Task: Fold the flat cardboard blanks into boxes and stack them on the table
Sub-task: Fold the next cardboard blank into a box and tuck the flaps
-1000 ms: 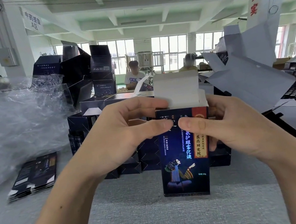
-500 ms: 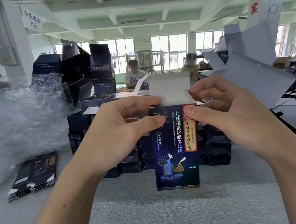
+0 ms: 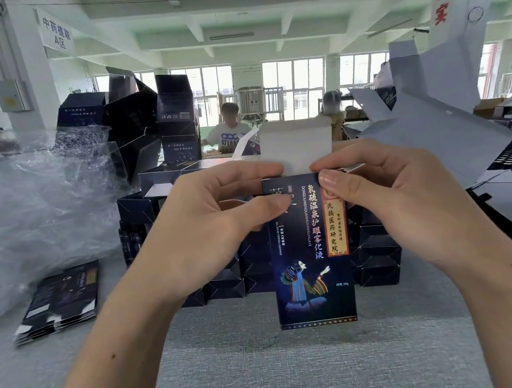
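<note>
Box (image 3: 309, 252) upright between both hands, held over the grey table (image 3: 276, 375), its long side running top to bottom; left hand (image 3: 206, 225) pinches the upper left corner, thumb on the printed front, fingers curled round the back; right hand (image 3: 393, 199) pinches the upper right corner likewise; white lid flap (image 3: 296, 147) stands straight up just above the fingertips, equally near each hand, so bending it down and tucking looks next; finished boxes (image 3: 376, 262) sit stacked just behind.

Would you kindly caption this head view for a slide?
A left hand and right hand pinch an upright dark box, white flap raised, at the grey table.
</note>
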